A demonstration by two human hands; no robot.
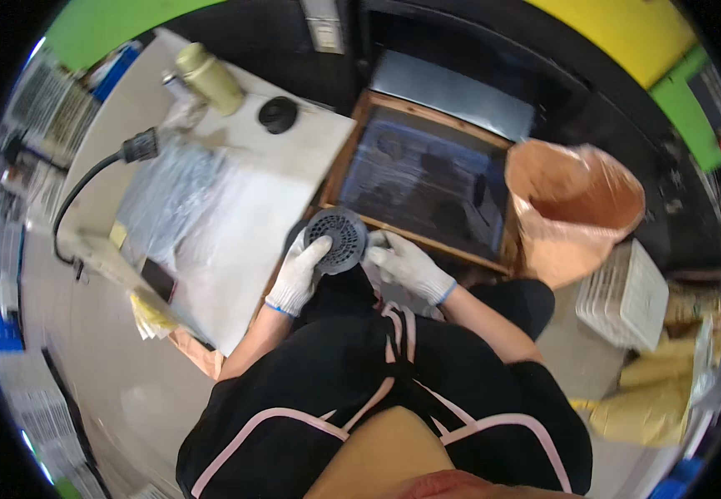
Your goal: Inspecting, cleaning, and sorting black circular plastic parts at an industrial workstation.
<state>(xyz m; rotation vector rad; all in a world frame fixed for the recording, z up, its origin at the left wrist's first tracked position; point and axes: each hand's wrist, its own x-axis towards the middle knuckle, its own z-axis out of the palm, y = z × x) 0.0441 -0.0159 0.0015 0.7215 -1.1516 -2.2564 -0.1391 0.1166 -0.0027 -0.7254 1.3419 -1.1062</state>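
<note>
In a white knit glove, my left hand (298,273) grips a round grey plastic grate (345,235), its thumb lying across the face. The grate is pierced with many small holes and is held tilted up in front of my lap. My right hand (410,268), gloved alike, is beside the grate's right edge with its fingers curled in. Something small and dark shows at its fingertips, too little to name. Whether those fingers touch the grate I cannot tell.
Left is a white table (281,179) with a clear plastic bag (173,195), black round part (278,115), yellow-green bottle (209,79) and phone (158,280). Ahead lies a wood-framed dark panel (427,179). An orange bag (572,241) and white crate (631,295) stand right.
</note>
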